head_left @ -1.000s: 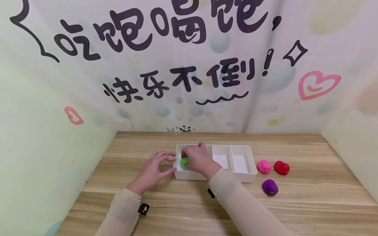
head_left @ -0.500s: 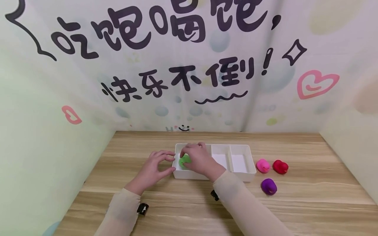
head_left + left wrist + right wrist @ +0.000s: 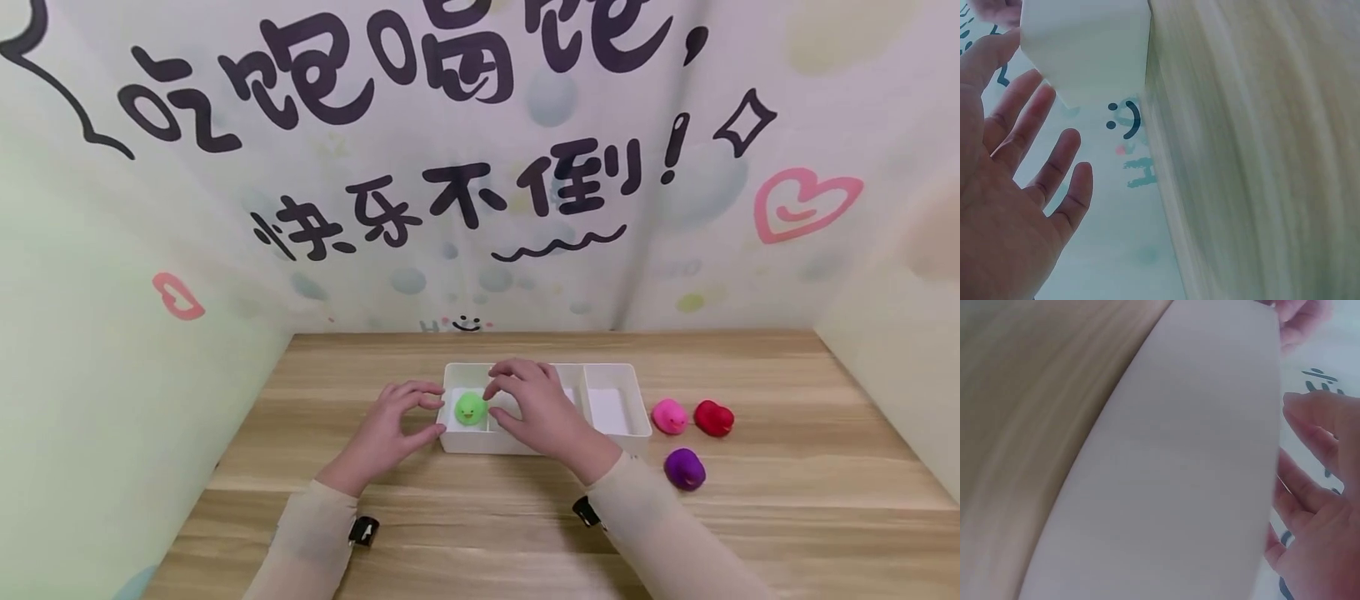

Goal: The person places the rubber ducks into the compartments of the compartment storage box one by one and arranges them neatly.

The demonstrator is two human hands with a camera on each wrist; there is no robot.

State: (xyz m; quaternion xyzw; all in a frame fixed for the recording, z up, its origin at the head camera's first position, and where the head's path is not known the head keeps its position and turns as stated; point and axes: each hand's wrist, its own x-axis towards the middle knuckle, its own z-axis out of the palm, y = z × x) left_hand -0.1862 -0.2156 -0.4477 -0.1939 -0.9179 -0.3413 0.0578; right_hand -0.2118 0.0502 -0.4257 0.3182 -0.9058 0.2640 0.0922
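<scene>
A white box with compartments point(image 3: 480, 442) stands on the table, its long side toward me. In its leftmost compartment sits a green toy duck point(image 3: 470, 408), upright with its face toward me. My left hand point(image 3: 392, 433) is at the box's left end, fingers spread and fingertips against the rim; the left wrist view shows thumb and fingers of the left hand point(image 3: 1022, 187) at the box's end wall point(image 3: 1088, 50). Over the middle compartments hovers my right hand point(image 3: 542, 412), just right of the duck and holding nothing. In the right wrist view, the right hand point(image 3: 1319, 512) is beyond the box's long wall point(image 3: 1160, 450).
Right of the box lie a pink toy duck point(image 3: 670, 416), a red toy duck point(image 3: 714, 418) and a purple toy duck point(image 3: 685, 469). The wooden table point(image 3: 450, 533) meets a printed backdrop point(image 3: 465, 275) behind the box. The rightmost compartment point(image 3: 609, 410) shows a bare floor.
My right hand has let go of the green duck and moved right, leaving it in the leftmost compartment. The left hand has stayed at the box's left end.
</scene>
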